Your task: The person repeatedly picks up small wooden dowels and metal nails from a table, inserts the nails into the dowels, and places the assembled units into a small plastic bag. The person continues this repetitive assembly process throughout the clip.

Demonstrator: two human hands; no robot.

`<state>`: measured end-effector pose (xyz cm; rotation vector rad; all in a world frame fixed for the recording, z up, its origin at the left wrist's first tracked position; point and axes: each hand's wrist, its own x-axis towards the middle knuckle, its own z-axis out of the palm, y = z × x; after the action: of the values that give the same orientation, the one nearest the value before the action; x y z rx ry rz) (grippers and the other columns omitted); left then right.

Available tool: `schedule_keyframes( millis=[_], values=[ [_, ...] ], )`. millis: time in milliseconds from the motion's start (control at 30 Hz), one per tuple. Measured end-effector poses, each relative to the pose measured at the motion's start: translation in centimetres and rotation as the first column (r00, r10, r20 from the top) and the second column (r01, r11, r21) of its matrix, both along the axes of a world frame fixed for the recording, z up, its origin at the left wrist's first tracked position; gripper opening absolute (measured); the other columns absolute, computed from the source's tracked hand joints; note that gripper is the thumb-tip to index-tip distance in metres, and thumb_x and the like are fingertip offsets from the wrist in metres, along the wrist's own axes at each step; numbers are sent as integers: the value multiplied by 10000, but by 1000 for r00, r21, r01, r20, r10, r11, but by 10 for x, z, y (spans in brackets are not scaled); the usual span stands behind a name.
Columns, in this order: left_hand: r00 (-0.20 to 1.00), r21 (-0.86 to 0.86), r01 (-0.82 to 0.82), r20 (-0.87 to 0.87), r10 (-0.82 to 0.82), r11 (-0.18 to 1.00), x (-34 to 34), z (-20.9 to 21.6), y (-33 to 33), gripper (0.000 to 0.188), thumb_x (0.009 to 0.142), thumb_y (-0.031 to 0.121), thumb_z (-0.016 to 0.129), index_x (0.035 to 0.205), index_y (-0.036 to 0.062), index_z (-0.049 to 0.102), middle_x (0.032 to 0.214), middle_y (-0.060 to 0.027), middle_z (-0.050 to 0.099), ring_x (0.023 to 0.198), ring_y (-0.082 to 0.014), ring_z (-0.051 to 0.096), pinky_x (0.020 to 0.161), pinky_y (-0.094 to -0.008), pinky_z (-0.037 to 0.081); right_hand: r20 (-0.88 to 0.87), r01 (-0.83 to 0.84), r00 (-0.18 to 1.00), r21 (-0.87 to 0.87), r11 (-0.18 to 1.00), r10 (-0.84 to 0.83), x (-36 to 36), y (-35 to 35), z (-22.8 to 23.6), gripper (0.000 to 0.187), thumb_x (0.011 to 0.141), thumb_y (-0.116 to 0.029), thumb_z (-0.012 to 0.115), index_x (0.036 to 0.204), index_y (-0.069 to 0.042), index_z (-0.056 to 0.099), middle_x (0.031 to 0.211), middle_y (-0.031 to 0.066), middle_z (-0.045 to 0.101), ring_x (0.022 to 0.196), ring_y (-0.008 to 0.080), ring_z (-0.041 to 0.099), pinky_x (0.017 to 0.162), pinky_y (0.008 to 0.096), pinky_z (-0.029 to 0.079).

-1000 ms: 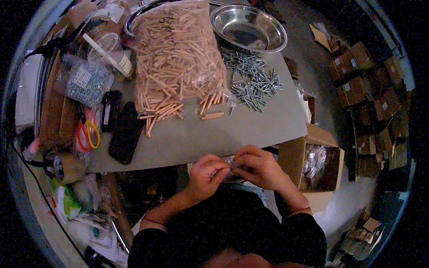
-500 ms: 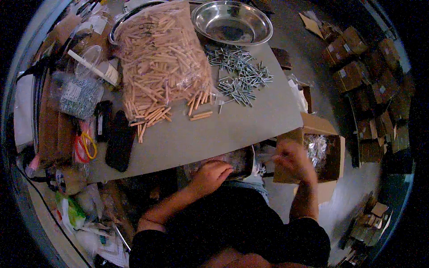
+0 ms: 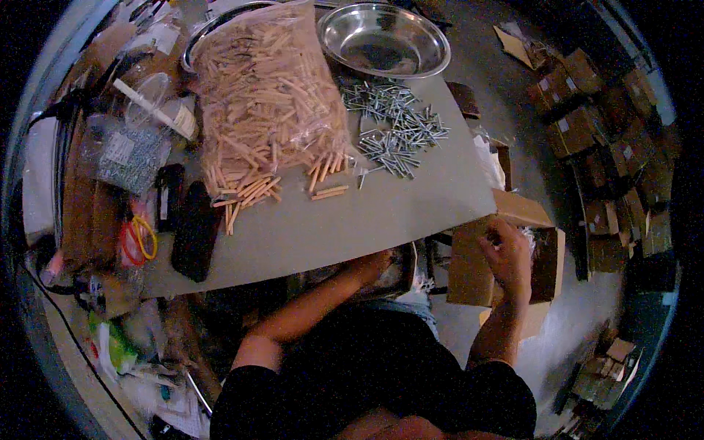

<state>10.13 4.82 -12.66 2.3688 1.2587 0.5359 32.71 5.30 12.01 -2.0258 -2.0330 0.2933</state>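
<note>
My left hand [image 3: 375,267] reaches in at the table's front edge, above a dark open container [image 3: 402,271] near my lap. Its fingers are blurred and partly hidden, so its grip does not show. Over an open cardboard box [image 3: 469,275] at the right, my right hand [image 3: 507,248] is raised with its fingers curled in. Whatever they hold, if anything, cannot be made out. Shiny clear plastic [image 3: 529,236] shows inside the box, partly behind that hand.
On the grey table [image 3: 330,227] lie a large clear bag of wooden dowels [image 3: 271,103], a pile of metal screws [image 3: 396,132] and a steel bowl [image 3: 385,40]. A black phone-like object [image 3: 196,231] and a bag of small metal parts [image 3: 132,158] lie left. Stacked cartons [image 3: 579,125] stand right.
My right hand has moved right, from beside the box's near flap to over its opening. My left hand has moved forward and right, toward the table's edge.
</note>
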Motion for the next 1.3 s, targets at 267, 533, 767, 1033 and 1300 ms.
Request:
schedule_keyframes(
  millis=[267, 533, 767, 1033, 1300],
  values=[
    [993, -120, -2, 114, 16, 993, -3, -1, 2, 394, 857, 303, 578, 1196, 109, 538, 1160, -193, 563, 1059, -334, 542, 931, -453, 412, -276, -289, 915, 56, 956, 294, -88, 38, -4, 179, 734, -84, 689, 881, -25, 606, 824, 132, 606, 791, 312, 605, 711, 374, 487],
    [958, -281, 66, 287, 18, 958, -13, 10, -9, 381, 857, 328, 585, 1171, 114, 562, 1164, -150, 577, 1044, -314, 555, 927, -446, 415, -140, -550, 803, 197, 811, 579, -167, 82, -32, 201, 752, -61, 644, 951, -50, 616, 923, 147, 589, 837, 343, 586, 738, 404, 491],
    [905, -387, 44, 406, 127, 921, -27, 20, -21, 372, 856, 349, 591, 1148, 118, 582, 1167, -112, 590, 1032, -296, 565, 924, -440, 418, -44, -623, 770, 168, 764, 637, -183, 87, -36, 225, 726, -61, 635, 951, -70, 624, 979, 143, 566, 930, 341, 552, 802, 408, 478],
    [564, -866, 247, 493, 663, 434, -71, 24, -49, 324, 844, 245, 639, 1088, 35, 605, 1058, -83, 645, 936, -199, 606, 829, -360, 482, 32, -677, 730, 174, 715, 683, -186, 78, -45, 171, 753, -81, 634, 914, -52, 588, 952, 135, 551, 901, 339, 534, 777, 412, 470],
    [543, -764, 118, 585, 603, 635, -99, 86, -55, 153, 873, 138, 615, 941, 5, 646, 925, -51, 663, 839, -164, 605, 773, -300, 483, -82, -644, 752, 117, 756, 654, -161, 41, -40, 222, 767, -26, 582, 987, -47, 561, 955, 139, 549, 922, 354, 525, 776, 412, 460]
  ],
)
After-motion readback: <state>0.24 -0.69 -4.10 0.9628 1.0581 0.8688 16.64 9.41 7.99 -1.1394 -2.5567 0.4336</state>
